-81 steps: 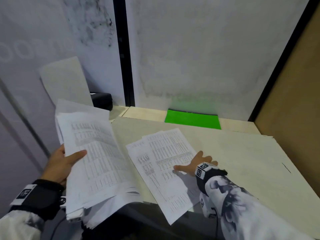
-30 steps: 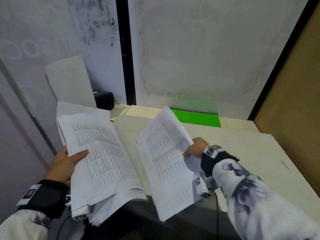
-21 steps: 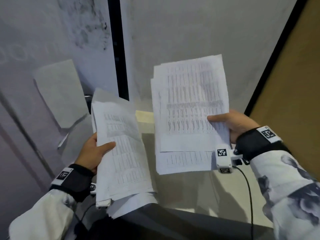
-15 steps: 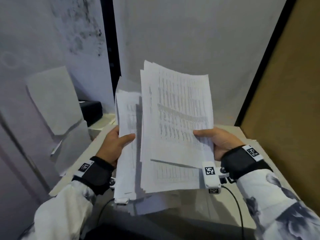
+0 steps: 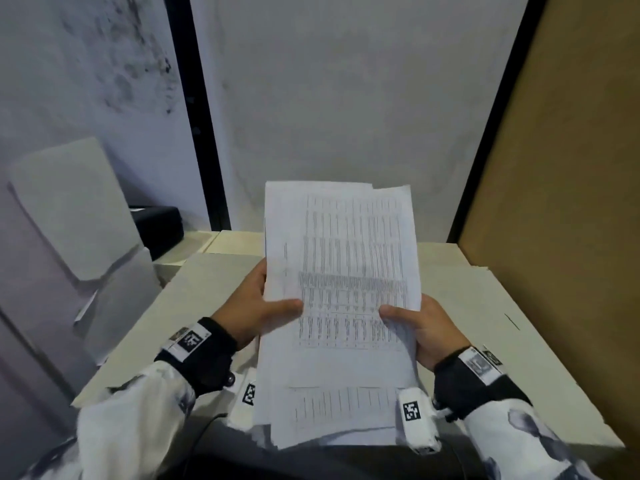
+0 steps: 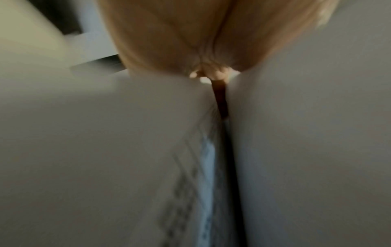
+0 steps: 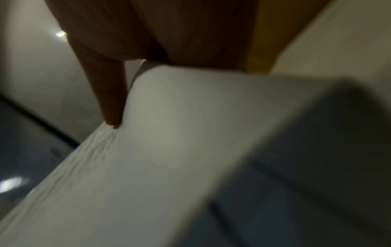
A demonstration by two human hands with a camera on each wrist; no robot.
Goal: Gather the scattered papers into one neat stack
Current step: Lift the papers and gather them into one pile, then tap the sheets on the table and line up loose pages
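Observation:
One stack of printed papers (image 5: 346,289) stands nearly upright above the table, held between both hands. My left hand (image 5: 263,306) grips its left edge, thumb across the front sheet. My right hand (image 5: 415,323) grips the right edge, thumb on the front. The sheets are not flush: a few corners stick out at the top right and the lower sheets fan out at the bottom. Both wrist views are blurred; the left wrist view shows the papers (image 6: 127,150) under my palm, and the right wrist view shows the papers (image 7: 169,150) with a finger (image 7: 107,100) along their edge.
A pale table (image 5: 485,323) lies below the stack. A brown board (image 5: 571,202) walls the right side. A black box (image 5: 156,226) sits at the back left, beside white sheets (image 5: 76,216) leaning on the left wall.
My right hand lifted the sheets off the table and brought them against the stack in my left hand. The two bundles are now one stack held by both hands.

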